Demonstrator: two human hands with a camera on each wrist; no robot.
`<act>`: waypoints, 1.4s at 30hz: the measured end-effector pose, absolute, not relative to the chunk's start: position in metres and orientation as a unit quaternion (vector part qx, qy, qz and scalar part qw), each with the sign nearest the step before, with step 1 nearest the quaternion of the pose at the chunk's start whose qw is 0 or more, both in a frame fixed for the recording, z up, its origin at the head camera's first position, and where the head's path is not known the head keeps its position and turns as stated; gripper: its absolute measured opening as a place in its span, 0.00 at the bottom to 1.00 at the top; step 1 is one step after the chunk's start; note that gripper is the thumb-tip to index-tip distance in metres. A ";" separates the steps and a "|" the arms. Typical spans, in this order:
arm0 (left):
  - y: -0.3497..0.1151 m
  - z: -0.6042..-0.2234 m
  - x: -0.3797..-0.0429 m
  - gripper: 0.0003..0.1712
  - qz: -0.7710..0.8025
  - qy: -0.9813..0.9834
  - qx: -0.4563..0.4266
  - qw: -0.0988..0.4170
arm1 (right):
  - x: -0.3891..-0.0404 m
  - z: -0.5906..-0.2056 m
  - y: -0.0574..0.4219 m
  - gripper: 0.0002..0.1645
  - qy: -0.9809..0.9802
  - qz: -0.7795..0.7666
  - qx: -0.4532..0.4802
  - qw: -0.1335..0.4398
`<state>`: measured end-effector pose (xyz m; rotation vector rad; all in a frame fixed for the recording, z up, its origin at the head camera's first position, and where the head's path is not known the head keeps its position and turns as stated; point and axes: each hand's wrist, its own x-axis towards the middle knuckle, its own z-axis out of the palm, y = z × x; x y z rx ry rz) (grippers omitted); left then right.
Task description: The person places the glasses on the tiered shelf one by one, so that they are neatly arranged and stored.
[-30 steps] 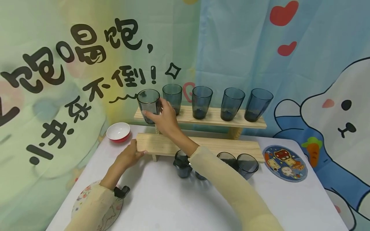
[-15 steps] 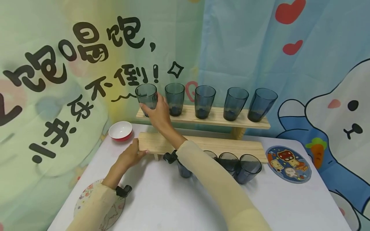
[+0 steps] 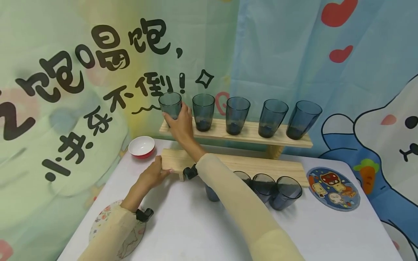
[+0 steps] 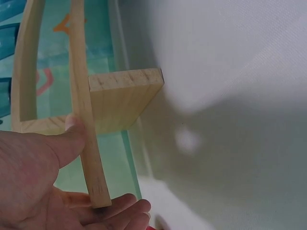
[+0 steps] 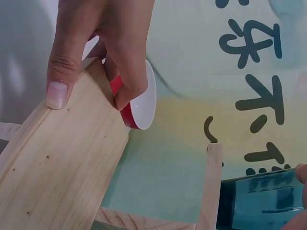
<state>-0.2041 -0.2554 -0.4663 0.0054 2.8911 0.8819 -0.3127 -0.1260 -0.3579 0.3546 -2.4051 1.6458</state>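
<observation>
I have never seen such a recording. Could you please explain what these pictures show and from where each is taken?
There is no robot here: a person works with two bare hands. The wide view comes from a camera worn on the head; the two closer views come from small wrist cameras. The left hand grips the left end of the lower wooden shelf. The right hand holds a dark glass at the left end of the upper shelf; I cannot tell whether it stands there. Four other glasses stand along that shelf. On the white table are more glasses, some partly hidden by the right sleeve, a red-and-white bowl and two round mats.
</observation>
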 end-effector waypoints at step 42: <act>-0.252 -0.461 -0.201 0.45 0.280 0.957 -0.007 0.073 | -0.245 -0.347 -0.007 0.36 -0.829 0.471 0.302 0.006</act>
